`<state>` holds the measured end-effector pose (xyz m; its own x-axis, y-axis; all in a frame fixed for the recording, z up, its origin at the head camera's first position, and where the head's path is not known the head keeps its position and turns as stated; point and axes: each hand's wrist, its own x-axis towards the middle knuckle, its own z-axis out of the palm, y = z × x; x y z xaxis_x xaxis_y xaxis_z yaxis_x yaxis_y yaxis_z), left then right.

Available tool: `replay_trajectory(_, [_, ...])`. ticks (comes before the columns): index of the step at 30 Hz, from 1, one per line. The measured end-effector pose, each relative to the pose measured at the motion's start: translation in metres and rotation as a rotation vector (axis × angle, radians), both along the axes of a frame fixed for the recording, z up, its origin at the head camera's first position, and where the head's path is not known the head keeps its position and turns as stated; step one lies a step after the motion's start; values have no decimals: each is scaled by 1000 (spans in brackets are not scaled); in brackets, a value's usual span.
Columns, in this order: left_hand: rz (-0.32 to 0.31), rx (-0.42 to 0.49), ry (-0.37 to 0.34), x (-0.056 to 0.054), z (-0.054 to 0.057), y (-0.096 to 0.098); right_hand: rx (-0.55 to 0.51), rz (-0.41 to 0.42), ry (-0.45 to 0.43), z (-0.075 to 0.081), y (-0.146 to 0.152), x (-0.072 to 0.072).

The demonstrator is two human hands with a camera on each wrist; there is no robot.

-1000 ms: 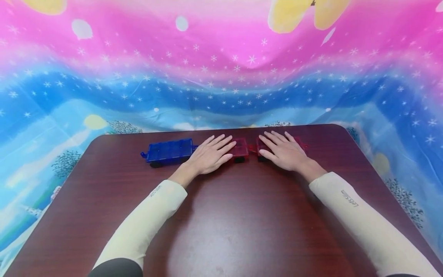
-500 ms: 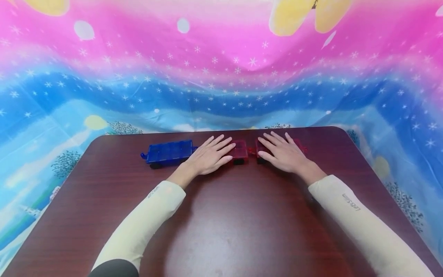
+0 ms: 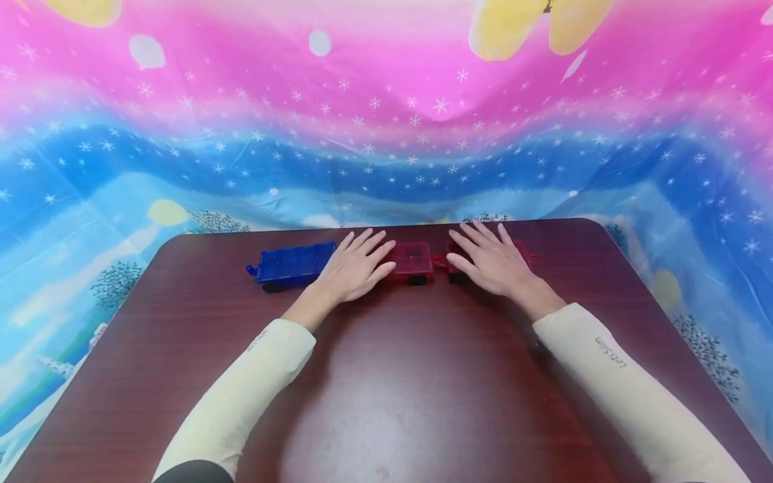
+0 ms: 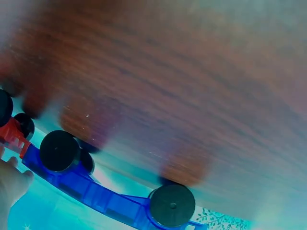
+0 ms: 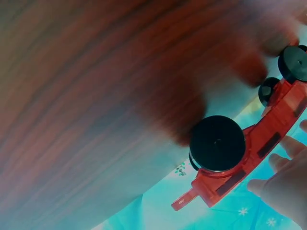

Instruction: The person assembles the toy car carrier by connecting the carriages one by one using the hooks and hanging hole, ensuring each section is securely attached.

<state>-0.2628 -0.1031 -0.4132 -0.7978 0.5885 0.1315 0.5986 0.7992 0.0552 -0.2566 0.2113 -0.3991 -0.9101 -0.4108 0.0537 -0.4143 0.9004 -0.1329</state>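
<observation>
L hand (image 3: pixel 350 270) – fingers spread, over blue car (image 3: pixel 296 263) + mid red car (image 3: pixel 413 260) | R hand (image 3: pixel 496 265) – spread, over end red car (image 5: pixel 265 130) | tbl (image 3: pixel 386 389) beneath

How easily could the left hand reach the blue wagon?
Probably quite easily, yes: the left hand is at one end of the blue wagon, and nothing visible stands between them.

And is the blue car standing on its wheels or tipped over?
Upright: the blue car has its black wheels under it, down on the table.
</observation>
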Motion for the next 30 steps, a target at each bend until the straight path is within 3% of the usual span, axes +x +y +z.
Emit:
replay_trajectory(15, [145,-10,12,10,7,-33,-42,15,18,9,-16,-1])
replay_trajectory(30, [204,55,8,22,12,-55,-88,46,-8,17,-42,0])
